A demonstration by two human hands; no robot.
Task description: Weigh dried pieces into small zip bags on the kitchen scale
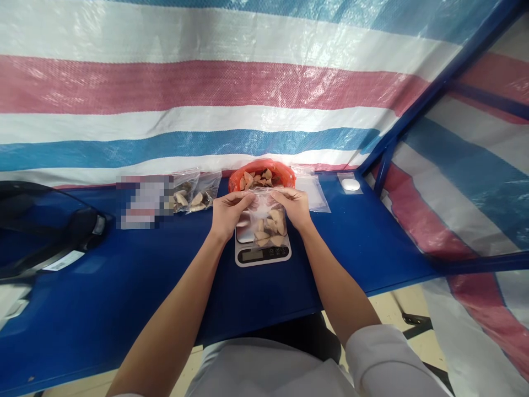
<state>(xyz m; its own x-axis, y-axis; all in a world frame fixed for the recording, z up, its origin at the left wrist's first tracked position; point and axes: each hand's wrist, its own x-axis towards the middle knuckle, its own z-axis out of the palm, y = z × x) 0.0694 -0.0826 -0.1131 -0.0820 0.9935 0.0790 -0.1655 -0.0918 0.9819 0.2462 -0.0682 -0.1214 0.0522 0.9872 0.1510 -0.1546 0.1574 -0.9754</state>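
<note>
While the left hand (pixel 226 214) gripped one side of the bag's top edge, the right hand (pixel 296 207) pinched the other, and the bag (pixel 268 227), partly filled with pale pieces (pixel 278 221), lay over the scale (pixel 253 255); whether they touched, I couldn't tell. From there, a red sack (pixel 234 183) of pieces sat at twelve o'clock, two filled pouches (pixel 202 199) at ten, clear sleeves (pixel 314 194) at two.

Blue table (pixel 372 242), striped sheet (pixel 198 85).
Black item (pixel 93 229) with white label (pixel 64 261), left along far edge; white disc (pixel 351 184) in clear bag (pixel 359 192), far right corner; sheet behind.
</note>
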